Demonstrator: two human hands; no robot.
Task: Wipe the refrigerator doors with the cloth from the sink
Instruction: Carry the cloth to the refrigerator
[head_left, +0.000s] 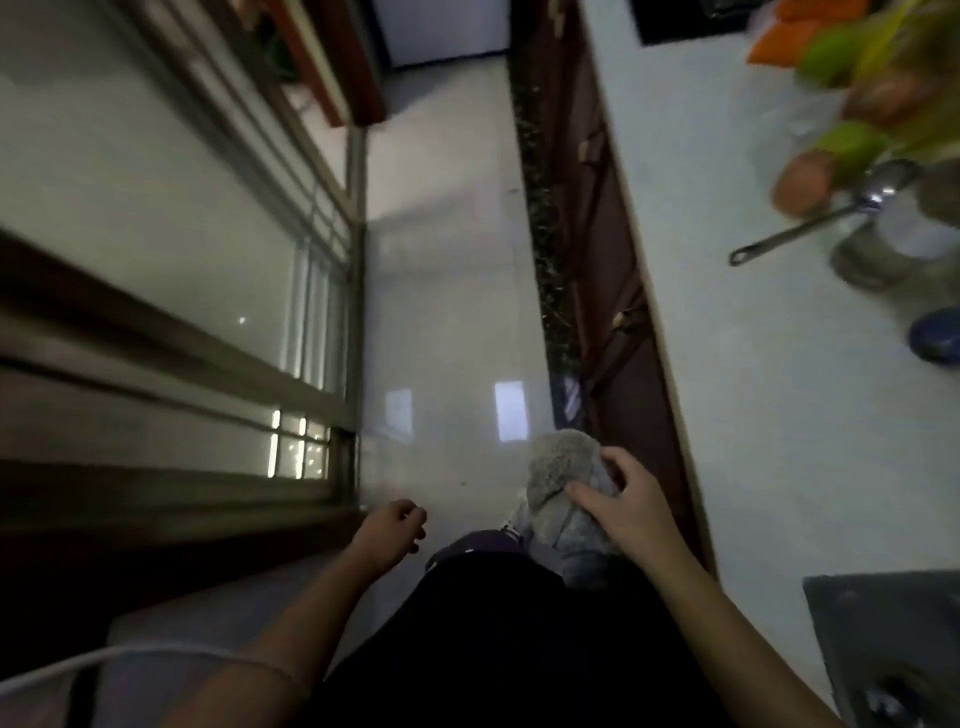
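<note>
Right hand (631, 506) grip clamped on grey cloth (563, 486); left hand (392, 527) loosely curled, empty. No legible writing.

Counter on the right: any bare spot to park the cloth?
Yes. The white counter is bare between the ladle and the sink, and along its near edge. The far right is crowded with produce and a blue bowl. The right hand holds the cloth.

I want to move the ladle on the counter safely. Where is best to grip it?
Probably by the long handle, near its looped free end, coming from the aisle side. The ladle has its bowl tucked among the blurred vegetables, while the handle lies clear on the counter.
</note>
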